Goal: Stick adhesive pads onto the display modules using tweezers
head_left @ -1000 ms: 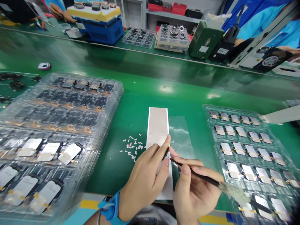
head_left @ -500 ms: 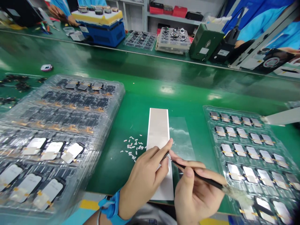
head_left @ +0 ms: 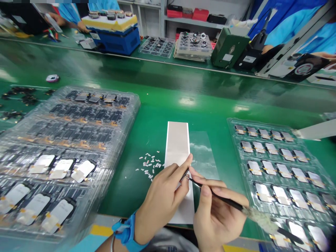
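Observation:
My left hand is pinched shut over the near end of a long white strip, thumb and forefinger closed on a small dark part I cannot make out. My right hand grips black tweezers, whose tip meets the left fingertips above the strip. A blue wrist strap sits on my left wrist. Small white scraps lie scattered just left of the strip. A clear film sheet lies to the strip's right.
A stack of clear trays with dark and white-covered parts fills the left. Another clear tray of small parts lies on the right. Across the green bench stand a blue box, part trays, a green device and other people's hands.
The view has shifted slightly. My hands stay together over the strip, with the tweezers' tip still at my left fingertips.

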Demonstrator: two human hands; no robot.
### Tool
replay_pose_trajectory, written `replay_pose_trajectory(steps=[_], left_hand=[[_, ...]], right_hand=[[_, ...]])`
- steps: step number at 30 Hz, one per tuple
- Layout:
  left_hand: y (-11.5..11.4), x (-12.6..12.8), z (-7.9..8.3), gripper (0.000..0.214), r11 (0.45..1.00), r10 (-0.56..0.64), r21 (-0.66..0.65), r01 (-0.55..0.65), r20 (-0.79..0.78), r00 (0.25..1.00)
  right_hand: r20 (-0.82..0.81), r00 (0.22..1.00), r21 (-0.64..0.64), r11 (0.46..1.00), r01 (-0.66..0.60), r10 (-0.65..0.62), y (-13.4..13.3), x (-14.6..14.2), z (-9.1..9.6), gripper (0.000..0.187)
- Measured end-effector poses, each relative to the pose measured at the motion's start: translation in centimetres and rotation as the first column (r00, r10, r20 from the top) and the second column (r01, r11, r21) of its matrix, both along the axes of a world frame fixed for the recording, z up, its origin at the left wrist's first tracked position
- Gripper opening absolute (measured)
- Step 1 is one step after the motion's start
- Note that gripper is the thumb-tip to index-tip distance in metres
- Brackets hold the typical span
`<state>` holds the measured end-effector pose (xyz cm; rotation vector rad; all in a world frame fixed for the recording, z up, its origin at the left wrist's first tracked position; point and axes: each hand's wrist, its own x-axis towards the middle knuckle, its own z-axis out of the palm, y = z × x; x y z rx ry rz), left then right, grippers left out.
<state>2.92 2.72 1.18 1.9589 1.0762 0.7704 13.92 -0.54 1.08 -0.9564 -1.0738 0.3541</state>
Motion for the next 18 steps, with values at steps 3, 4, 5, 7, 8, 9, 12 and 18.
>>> replay_pose_trajectory(steps=[3,4,5,7,8,9,12,18], left_hand=[[-0.3,0.0,0.7,0.049,1.0,0.009,0.02,-0.008,-0.008,1.0],[-0.7,-0.2,1.2,0.047,0.999,0.007,0.044,-0.006,-0.006,1.0],[-1.2,-0.7,1.7,0.044,0.997,0.011,0.082,-0.011,0.0,1.0],[-2.4,-2.4,2.9,0.036,0.98,0.055,0.194,-0.055,0.005,0.998],[-3.0,-3.8,3.7,0.03,0.962,0.1,0.257,-0.096,-0.003,0.995],[-3.5,-5.4,4.5,0.024,0.934,0.171,0.322,-0.155,-0.022,0.985],[-3.5,-12.2,7.1,0.016,0.81,0.47,0.461,-0.363,-0.141,0.871],[1.7,-24.2,10.1,0.032,0.759,0.648,0.344,-0.553,-0.323,0.69]], right_hand=[[-0.022,0.996,0.033,0.995,0.091,-0.091,-0.2,0.2,-0.5,0.031],[-0.033,0.988,0.04,0.987,0.154,-0.153,-0.4,0.4,-0.8,0.031],[-0.04,0.974,0.038,0.974,0.223,-0.222,-0.5,0.6,-1.3,0.03],[-0.062,0.951,-0.047,0.953,0.299,-0.302,-0.6,1.1,-2.3,0.022],[-0.064,0.958,-0.119,0.955,0.272,-0.281,-0.6,1.4,-2.8,0.014],[-0.064,0.97,-0.184,0.958,0.221,-0.236,-0.6,1.7,-3.2,0.012],[-0.069,0.993,-0.295,0.952,0.075,-0.099,-0.5,2.6,-3.7,0.025],[-0.052,0.993,-0.286,0.954,0.088,-0.107,-0.4,2.5,-3.5,0.023]])
